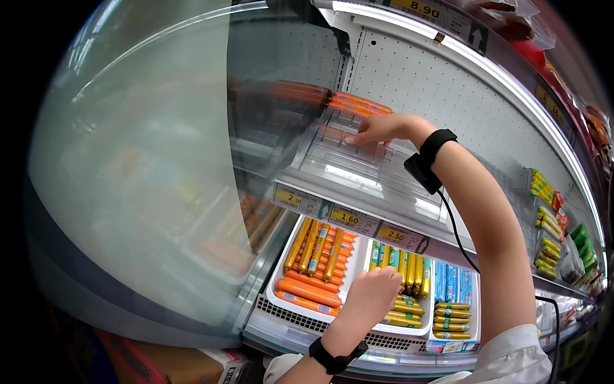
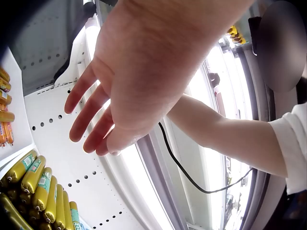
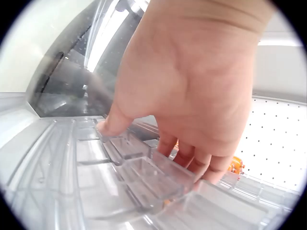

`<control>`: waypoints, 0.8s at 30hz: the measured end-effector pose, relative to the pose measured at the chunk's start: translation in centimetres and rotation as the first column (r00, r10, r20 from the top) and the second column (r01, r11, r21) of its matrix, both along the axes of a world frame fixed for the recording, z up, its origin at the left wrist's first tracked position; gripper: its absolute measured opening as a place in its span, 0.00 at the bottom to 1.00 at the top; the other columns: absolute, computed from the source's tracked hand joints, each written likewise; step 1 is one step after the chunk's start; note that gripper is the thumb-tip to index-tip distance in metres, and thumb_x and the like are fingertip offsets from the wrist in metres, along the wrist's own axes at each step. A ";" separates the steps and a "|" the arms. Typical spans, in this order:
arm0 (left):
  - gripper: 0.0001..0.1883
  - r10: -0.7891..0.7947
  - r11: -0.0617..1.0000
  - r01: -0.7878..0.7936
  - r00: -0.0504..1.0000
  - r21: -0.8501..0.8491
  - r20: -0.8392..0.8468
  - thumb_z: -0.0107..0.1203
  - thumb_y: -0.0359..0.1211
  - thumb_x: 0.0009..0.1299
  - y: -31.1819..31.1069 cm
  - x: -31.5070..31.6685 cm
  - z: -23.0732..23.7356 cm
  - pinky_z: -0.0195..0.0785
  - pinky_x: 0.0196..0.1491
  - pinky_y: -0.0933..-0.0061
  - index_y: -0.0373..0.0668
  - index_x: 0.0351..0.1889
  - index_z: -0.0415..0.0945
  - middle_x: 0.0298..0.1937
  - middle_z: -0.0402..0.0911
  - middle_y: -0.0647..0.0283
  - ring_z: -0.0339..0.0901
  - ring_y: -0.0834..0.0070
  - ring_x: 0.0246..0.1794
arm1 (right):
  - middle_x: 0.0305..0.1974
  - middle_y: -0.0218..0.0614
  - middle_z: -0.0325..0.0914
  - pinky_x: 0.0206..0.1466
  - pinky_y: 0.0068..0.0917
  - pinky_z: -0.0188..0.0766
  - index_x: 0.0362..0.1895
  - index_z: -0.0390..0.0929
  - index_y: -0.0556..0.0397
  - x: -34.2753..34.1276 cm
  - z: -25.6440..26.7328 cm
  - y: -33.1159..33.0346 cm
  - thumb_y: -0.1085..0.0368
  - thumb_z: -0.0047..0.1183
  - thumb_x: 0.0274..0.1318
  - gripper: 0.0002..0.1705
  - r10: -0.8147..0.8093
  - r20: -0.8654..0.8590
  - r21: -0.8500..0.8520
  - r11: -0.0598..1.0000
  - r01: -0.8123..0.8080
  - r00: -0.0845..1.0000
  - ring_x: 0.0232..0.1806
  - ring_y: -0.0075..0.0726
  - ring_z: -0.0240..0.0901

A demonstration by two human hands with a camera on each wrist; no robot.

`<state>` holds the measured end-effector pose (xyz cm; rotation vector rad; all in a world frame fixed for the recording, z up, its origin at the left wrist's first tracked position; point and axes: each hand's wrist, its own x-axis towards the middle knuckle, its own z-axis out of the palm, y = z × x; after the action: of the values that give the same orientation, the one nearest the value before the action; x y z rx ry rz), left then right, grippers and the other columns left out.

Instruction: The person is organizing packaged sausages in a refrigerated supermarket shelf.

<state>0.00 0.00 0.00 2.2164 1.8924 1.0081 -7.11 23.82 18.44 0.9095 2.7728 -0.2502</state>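
Note:
My right hand [image 1: 380, 128] is on the upper shelf, its thumb and fingers around part of a clear plastic rack [image 1: 332, 157]. In the right wrist view the hand [image 3: 187, 81] has its thumb on one side of the clear rack [image 3: 144, 177] and its fingers over the other. Orange packs [image 1: 358, 102] lie behind the rack. My left hand [image 1: 371, 296] is over the lower trays, beside gold-wrapped sausages [image 1: 406, 307]; in the left wrist view that hand [image 2: 129, 86] has loose, slightly spread fingers and holds nothing.
A curved glass panel [image 1: 147, 160] stands at the left. Price labels [image 1: 345, 217] line the upper shelf's front edge. White trays below hold orange sausages [image 1: 310, 291] and blue-wrapped ones [image 1: 451, 281]. More packs [image 1: 547, 221] are at the right, and a black cable [image 1: 455, 224] hangs from my right wrist.

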 end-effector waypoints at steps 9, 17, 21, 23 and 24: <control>0.06 0.021 0.994 -0.028 0.998 0.106 0.062 0.51 0.35 0.61 0.1 0.0 -0.2 0.65 0.32 0.67 0.44 0.27 0.70 0.25 0.69 0.64 0.72 0.68 0.30 | 0.28 0.35 0.74 0.32 0.22 0.66 0.35 0.76 0.57 0.2 0.0 0.9 0.35 0.52 0.43 0.35 -0.014 -0.058 -0.005 1.000 0.013 0.998 0.28 0.29 0.72; 0.05 0.023 0.992 -0.028 0.999 0.122 0.040 0.51 0.34 0.60 0.5 -0.2 -0.4 0.66 0.31 0.69 0.44 0.26 0.69 0.25 0.68 0.64 0.72 0.68 0.28 | 0.29 0.44 0.75 0.34 0.35 0.68 0.33 0.75 0.59 1.4 -0.3 -1.5 0.49 0.49 0.52 0.23 0.206 -0.165 0.581 0.811 -0.074 0.965 0.35 0.46 0.72; 0.07 0.063 0.995 -0.085 0.949 0.057 0.310 0.49 0.35 0.62 0.2 -1.3 0.6 0.68 0.36 0.67 0.43 0.33 0.73 0.32 0.75 0.60 0.74 0.64 0.33 | 0.25 0.45 0.74 0.30 0.37 0.67 0.39 0.69 0.58 7.5 0.2 -8.9 0.55 0.46 0.56 0.18 0.325 -0.402 0.668 0.743 0.032 0.856 0.28 0.48 0.72; 0.09 0.069 0.995 -0.100 0.852 0.032 0.519 0.46 0.34 0.65 0.2 -1.8 1.2 0.68 0.38 0.69 0.43 0.38 0.75 0.34 0.78 0.58 0.76 0.64 0.34 | 0.19 0.44 0.70 0.26 0.32 0.64 0.39 0.66 0.59 11.8 -0.1 -14.7 0.60 0.44 0.57 0.14 0.204 -0.597 0.380 0.924 0.050 0.776 0.20 0.42 0.69; 0.10 0.002 0.999 -0.026 0.799 0.030 0.602 0.45 0.34 0.66 0.3 -2.2 1.2 0.68 0.38 0.70 0.41 0.40 0.74 0.34 0.78 0.58 0.76 0.67 0.34 | 0.18 0.41 0.68 0.24 0.29 0.61 0.40 0.66 0.59 14.2 -1.4 -16.5 0.63 0.43 0.58 0.11 0.179 -0.671 0.233 0.972 -0.025 0.720 0.18 0.37 0.65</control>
<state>-2.20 0.30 1.25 1.5974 1.5928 1.5298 7.06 7.35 17.01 0.8183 3.5980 -0.3418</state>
